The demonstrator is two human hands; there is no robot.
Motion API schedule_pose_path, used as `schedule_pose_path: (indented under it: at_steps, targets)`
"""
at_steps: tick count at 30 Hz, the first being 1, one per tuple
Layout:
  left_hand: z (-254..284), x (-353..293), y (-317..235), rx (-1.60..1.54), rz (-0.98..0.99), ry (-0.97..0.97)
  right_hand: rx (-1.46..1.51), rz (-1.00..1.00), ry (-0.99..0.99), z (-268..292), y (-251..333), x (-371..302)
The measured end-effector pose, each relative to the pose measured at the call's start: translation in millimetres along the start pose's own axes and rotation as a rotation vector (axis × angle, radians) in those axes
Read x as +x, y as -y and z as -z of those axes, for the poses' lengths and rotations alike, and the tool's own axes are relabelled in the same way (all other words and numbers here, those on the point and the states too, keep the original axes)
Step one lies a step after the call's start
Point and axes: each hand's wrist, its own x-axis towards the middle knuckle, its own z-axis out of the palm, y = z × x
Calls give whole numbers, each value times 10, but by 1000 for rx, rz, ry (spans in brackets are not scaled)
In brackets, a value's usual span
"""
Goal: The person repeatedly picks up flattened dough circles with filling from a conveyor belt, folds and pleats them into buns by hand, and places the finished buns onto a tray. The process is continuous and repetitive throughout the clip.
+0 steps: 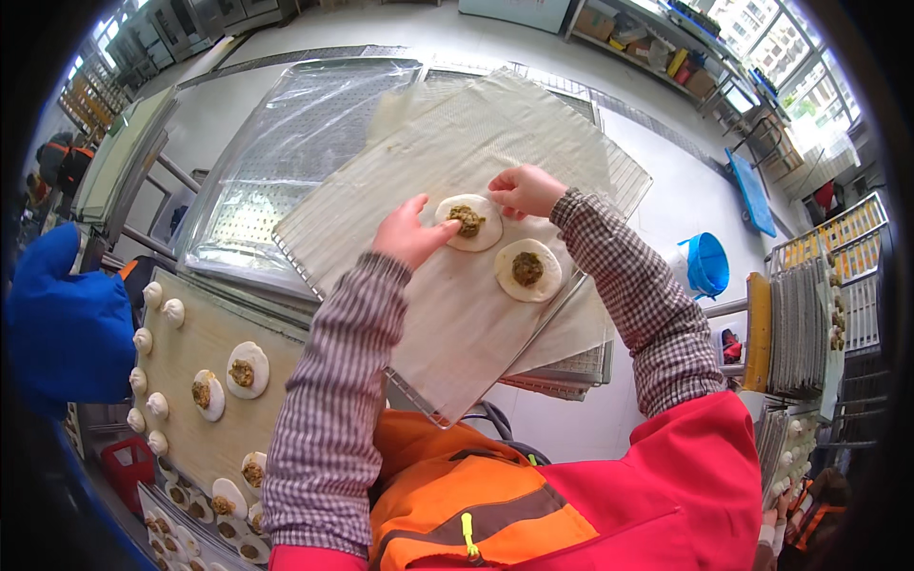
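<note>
While the left hand (407, 234) is wide, thumb spread from fingers at the left edge of a round white dough disc (488, 231), the right hand (530, 192) is narrow: fingers curled, tips bunched by the right edge. Can't tell if it's pinching dough. Disc lies open, green-brown chopped filling (465, 221) on top, on a beige cloth sheet (428, 328) over a wire rack. Step in hand, my read: working the rim of a filled disc. Next move calls for a light fingertip grip, filling kept central. Counts: two filled discs on the sheet; the second disc (547, 285) sits nearer the body, to the right, untouched. Left, on a beige-lined tray (195, 343): seven small white pinched buns (173, 312), two filled discs mid-tray. Lower cluster overlaps, can't count.
</note>
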Motion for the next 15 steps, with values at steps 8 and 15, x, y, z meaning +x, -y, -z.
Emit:
schedule_pose_path:
  at_steps: [8, 15]
  targets:
    - [-194, 468, -94, 249, 20, 214, 85, 114, 6, -14, -25, 41]
    - [-121, 119, -215, -203, 8, 198, 279, 425, -25, 4, 184, -250]
